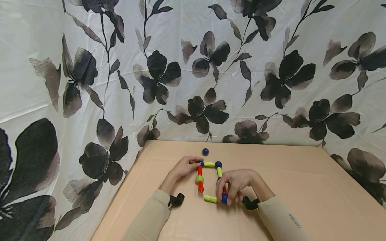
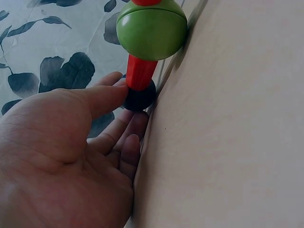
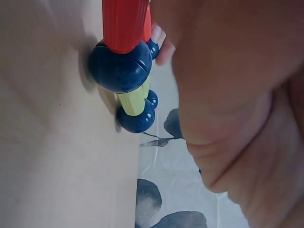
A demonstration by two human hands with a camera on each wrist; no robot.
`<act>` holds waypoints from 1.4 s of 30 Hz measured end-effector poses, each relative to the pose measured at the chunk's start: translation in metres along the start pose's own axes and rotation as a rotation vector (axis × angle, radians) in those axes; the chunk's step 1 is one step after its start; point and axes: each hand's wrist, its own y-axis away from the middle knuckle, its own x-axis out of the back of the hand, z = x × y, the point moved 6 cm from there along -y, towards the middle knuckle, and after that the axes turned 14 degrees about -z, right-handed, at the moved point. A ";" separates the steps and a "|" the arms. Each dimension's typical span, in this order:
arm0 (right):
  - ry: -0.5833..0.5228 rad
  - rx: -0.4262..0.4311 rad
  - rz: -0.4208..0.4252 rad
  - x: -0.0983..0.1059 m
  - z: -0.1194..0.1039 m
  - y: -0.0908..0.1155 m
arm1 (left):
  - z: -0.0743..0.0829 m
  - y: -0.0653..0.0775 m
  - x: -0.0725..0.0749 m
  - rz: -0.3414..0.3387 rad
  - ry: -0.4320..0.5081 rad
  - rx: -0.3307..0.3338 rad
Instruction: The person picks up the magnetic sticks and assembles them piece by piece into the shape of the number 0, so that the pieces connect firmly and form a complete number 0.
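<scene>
On the tabletop lies a frame of toy construction rods joined by balls. My left hand (image 1: 184,166) pinches the blue ball (image 1: 201,163) at its far left corner. From that ball, a red rod (image 1: 200,170), a green ball (image 1: 199,179) and a second red rod (image 1: 201,186) run towards me. A yellow-green rod (image 1: 209,164) leads right to another blue ball (image 1: 218,164). My right hand (image 1: 239,180) grips the near right blue ball (image 1: 224,198), beside a yellow-green rod (image 1: 210,198). In the right wrist view, a middle blue ball (image 3: 121,66) joins red and yellow-green rods; the right fingertips are hidden there.
A loose blue ball (image 1: 205,151) lies beyond the frame, close to the table's far edge. Behind the tan tabletop (image 1: 301,187) hangs a white cloth (image 1: 187,26) with dark flowers, which also runs down both sides.
</scene>
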 end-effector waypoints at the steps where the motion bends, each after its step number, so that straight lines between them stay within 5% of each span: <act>1: -0.005 -0.003 -0.001 0.000 0.001 0.000 | 0.000 0.000 0.000 0.000 0.002 0.000; 22: -0.018 -0.018 0.007 0.004 0.009 -0.006 | -0.001 0.001 0.001 0.005 -0.003 0.015; 29: -0.007 0.042 0.029 0.007 0.009 -0.004 | -0.001 0.000 0.001 0.004 -0.004 0.006; 32: 0.021 0.131 0.126 0.016 0.006 0.001 | 0.000 0.000 0.001 0.004 -0.004 -0.002; 35: 0.059 0.173 0.344 0.035 0.006 0.012 | 0.001 -0.001 0.001 0.003 -0.010 -0.007; 39: 0.041 0.115 0.611 0.058 0.014 0.026 | 0.000 -0.001 0.000 0.000 -0.005 -0.004; 42: 0.008 0.057 0.659 0.065 0.024 0.027 | -0.001 -0.002 0.000 -0.002 0.006 -0.003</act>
